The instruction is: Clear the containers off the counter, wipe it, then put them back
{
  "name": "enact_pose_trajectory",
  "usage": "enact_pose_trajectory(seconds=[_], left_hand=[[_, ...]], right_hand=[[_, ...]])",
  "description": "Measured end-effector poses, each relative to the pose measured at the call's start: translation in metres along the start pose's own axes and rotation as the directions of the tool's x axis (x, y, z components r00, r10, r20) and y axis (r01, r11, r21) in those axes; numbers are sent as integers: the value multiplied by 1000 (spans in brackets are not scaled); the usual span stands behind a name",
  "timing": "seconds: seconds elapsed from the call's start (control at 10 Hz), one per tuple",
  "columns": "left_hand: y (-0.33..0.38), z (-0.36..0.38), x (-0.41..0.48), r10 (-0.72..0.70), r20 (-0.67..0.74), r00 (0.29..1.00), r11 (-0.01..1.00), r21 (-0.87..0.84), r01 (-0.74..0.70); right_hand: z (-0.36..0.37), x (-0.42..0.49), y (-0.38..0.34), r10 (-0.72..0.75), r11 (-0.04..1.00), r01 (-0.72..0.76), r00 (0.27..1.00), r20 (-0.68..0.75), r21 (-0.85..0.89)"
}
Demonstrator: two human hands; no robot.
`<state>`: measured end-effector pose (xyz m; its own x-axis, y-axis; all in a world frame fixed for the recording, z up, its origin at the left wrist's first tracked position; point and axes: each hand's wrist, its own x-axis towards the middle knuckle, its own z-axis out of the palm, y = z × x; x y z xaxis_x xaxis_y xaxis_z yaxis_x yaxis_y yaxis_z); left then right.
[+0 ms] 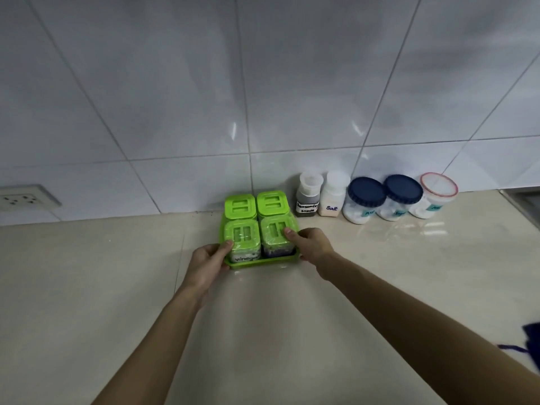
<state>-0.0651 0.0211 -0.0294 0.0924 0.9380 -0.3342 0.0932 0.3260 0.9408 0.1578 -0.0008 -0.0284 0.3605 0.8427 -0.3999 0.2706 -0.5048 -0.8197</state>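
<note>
We're gripping the green tray (264,262) w/ both hands: left hand (209,260) clasping its left edge, thumb on the vinegar jar (243,242), right hand (311,244) clasping the right edge. Tray's sitting on the counter (117,287) near the wall, centred between our hands, so neither is nearer. Rightward, other containers (377,198) are lining the wall. Fingers under the tray are hidden; whether it's lifted, can't tell.
</note>
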Motion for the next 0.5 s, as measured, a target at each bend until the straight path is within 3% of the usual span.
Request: enact_pose_trajectory(seconds=[0.3,0.5], left_hand=[[-5,0,28,46,5,999,987,152,-46],[-16,-1,12,79,-160,984,972,231,-40]], right_hand=[[-4,6,-10,35,999,-36,999,-32,-4],[-15,-14,-17,-26,968,-11,989,-145,-251]])
